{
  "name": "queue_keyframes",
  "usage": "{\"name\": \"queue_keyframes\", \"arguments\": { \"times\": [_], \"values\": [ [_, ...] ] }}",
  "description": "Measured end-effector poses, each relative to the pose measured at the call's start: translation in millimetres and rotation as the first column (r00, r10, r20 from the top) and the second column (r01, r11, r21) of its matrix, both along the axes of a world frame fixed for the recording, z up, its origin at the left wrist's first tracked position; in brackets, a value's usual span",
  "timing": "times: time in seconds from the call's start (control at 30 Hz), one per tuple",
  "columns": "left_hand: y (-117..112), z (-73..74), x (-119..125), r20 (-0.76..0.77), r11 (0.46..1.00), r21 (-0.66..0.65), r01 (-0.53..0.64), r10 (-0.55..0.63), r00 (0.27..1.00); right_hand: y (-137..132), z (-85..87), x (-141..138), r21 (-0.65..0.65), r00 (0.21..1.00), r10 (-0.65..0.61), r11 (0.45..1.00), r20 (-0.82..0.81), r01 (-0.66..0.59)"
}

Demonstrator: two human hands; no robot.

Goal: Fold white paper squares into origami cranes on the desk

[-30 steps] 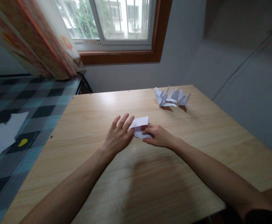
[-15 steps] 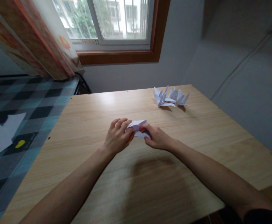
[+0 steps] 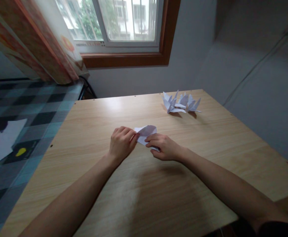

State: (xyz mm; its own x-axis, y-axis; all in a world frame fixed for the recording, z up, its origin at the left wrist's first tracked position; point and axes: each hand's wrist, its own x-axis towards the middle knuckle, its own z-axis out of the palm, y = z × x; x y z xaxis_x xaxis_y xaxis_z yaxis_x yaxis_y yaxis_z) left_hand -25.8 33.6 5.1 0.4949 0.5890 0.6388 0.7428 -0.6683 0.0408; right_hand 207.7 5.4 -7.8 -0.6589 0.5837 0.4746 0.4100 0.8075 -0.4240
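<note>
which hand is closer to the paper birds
Right. The right hand is in front of the paper birds, on the person's side; the left hand is farther off, in front and left of them.

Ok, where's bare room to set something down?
Bare: table between the left hand and checked cloth; also between folded paper figures and right forearm. Crowded: around those figures, and the middle, where that hand and the right hand hold white paper.

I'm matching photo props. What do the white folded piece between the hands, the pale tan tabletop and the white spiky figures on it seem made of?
White folded piece: apparently thin matte paper, by its crisp edges.
Pale tan, wood-grained tabletop: wood or wood-look laminate, can't tell which, with grain lines and a soft sheen.
White spiky figures: likely matte paper, given their sharp creases.
</note>
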Motion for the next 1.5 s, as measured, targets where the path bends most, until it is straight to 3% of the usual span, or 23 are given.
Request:
{"name": "queue_keyframes", "arguments": {
  "times": [0.23,0.47,0.57,0.7,0.77,0.9,1.03,1.17,1.3,1.4,1.5],
  "values": [
    [1.6,1.6,0.7,0.062,0.996,-0.085,-0.028,0.034,0.998,-5.9,4.8,-4.7,0.043,0.991,0.027,0.999,0.129,-0.033],
    [-2.2,0.9,1.1,0.127,0.986,-0.124,-0.114,0.130,0.983,-6.8,0.8,-9.5,0.170,0.969,-0.130,0.981,0.210,0.095],
    [-5.3,3.7,1.6,0.092,0.985,-0.169,0.043,-0.028,0.995,-7.9,1.3,-9.7,0.156,0.954,-0.191,0.975,0.229,0.158],
    [-8.5,8.5,3.4,0.040,0.909,-0.242,0.338,-0.339,0.940,-10.1,3.7,-10.1,0.104,0.959,-0.225,0.972,0.171,0.210],
    [-8.2,8.9,4.0,0.009,0.895,-0.271,0.355,-0.366,0.930,-10.3,4.7,-9.6,0.067,0.971,-0.204,0.978,0.124,0.197],
    [-5.4,6.0,4.8,-0.091,0.907,-0.316,0.277,-0.320,0.943,-7.1,6.3,-4.9,0.041,0.979,-0.174,0.984,0.103,0.171],
    [-3.9,2.8,5.2,-0.133,0.919,-0.318,0.235,-0.289,0.948,0.4,11.3,2.3,0.266,0.955,-0.161,0.960,0.250,0.092],
    [-3.6,0.4,5.1,-0.121,0.917,-0.305,0.256,-0.304,0.945,6.0,19.3,7.3,0.532,0.883,-0.292,0.845,0.369,0.057],
    [-3.0,-1.5,4.8,-0.055,0.895,-0.322,0.307,-0.342,0.938,7.3,23.8,11.1,0.666,0.857,-0.384,0.743,0.342,0.067],
    [-3.1,-1.3,4.9,0.006,0.863,-0.368,0.346,-0.370,0.929,5.8,27.0,13.7,0.661,0.855,-0.378,0.748,0.355,0.056],
    [-4.1,1.0,5.6,0.052,0.836,-0.413,0.361,-0.374,0.926,1.8,32.9,14.2,0.582,0.852,-0.339,0.811,0.399,0.050]
  ]
}}
